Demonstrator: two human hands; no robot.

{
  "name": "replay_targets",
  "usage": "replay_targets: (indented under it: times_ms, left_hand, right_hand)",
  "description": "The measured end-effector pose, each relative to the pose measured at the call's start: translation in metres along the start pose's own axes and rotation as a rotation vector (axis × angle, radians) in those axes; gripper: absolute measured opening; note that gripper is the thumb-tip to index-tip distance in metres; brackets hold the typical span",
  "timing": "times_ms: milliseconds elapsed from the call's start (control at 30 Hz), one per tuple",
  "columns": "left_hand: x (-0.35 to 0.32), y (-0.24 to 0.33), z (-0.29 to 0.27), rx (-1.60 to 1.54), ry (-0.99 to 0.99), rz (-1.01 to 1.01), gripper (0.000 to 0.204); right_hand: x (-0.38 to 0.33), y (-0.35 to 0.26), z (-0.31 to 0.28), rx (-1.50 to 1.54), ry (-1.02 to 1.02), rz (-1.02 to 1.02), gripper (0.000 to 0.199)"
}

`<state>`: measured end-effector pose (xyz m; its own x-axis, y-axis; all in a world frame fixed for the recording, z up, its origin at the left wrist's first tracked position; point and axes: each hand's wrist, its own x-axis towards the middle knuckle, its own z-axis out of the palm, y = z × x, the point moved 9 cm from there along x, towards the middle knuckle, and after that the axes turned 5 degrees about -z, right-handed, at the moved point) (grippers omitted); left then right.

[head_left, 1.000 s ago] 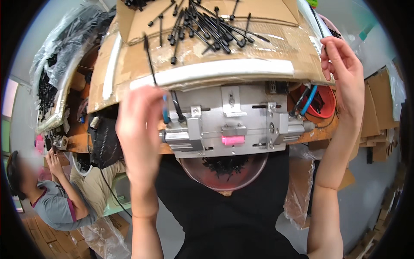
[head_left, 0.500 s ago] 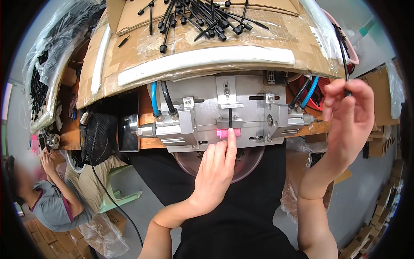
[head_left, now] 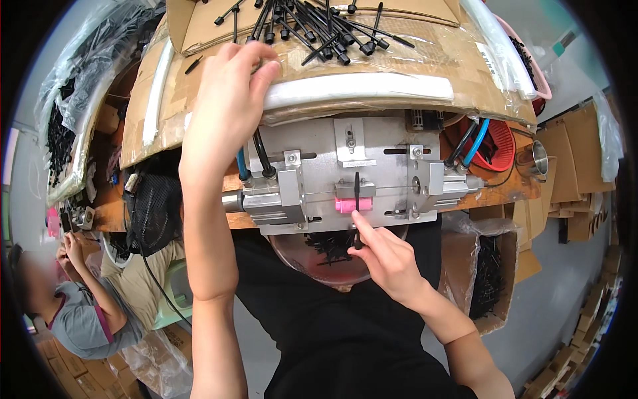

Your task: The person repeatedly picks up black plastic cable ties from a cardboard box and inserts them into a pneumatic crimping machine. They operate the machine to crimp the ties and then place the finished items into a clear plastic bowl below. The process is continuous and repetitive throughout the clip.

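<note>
My right hand [head_left: 395,269] has its thumb and index finger closed on the near end of a slim black rod [head_left: 357,189]. The rod lies front to back across a pink block [head_left: 344,205], in the middle of a metal fixture [head_left: 325,143]. My left hand [head_left: 226,100] reaches over the cardboard to the near left edge of a pile of black rods with capped ends [head_left: 332,30]. Its fingers are curled together, and they hide whatever is between them.
Metal cylinders [head_left: 269,206] with hoses flank the fixture. Below it sits a clear bowl [head_left: 302,266] holding black pieces. A red basket [head_left: 500,149] and metal cup [head_left: 535,159] stand right. Another person [head_left: 86,312] works at far left.
My left hand has left the pink block and moved up and left to the rod pile. From the upper right, my right hand has come down to the block, a black rod in it.
</note>
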<state>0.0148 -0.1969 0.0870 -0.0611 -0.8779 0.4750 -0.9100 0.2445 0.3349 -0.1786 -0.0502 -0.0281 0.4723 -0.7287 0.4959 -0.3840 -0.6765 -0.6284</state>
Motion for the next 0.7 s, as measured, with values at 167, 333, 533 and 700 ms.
replay_targets:
  times_ms: [167,333,533,700]
  left_hand:
    - [-0.003,-0.005,-0.003,-0.222,-0.151,-0.042,0.012]
    - [-0.072,0.051,-0.022,-0.138,0.143,-0.007,0.033]
    - [-0.175,0.106,0.049,-0.077,-0.166,0.040,0.066]
    - [-0.180,0.109,0.077,0.005,-0.238,0.040,0.068]
  right_hand:
    - [0.008,0.004,0.003,0.025,0.011,-0.010,0.070]
    - [0.004,0.011,-0.016,-0.039,0.003,0.072,0.070]
    - [0.008,0.007,-0.057,-0.067,0.152,0.178,0.048]
    - [0.003,0.011,-0.075,-0.023,0.249,0.159,0.045]
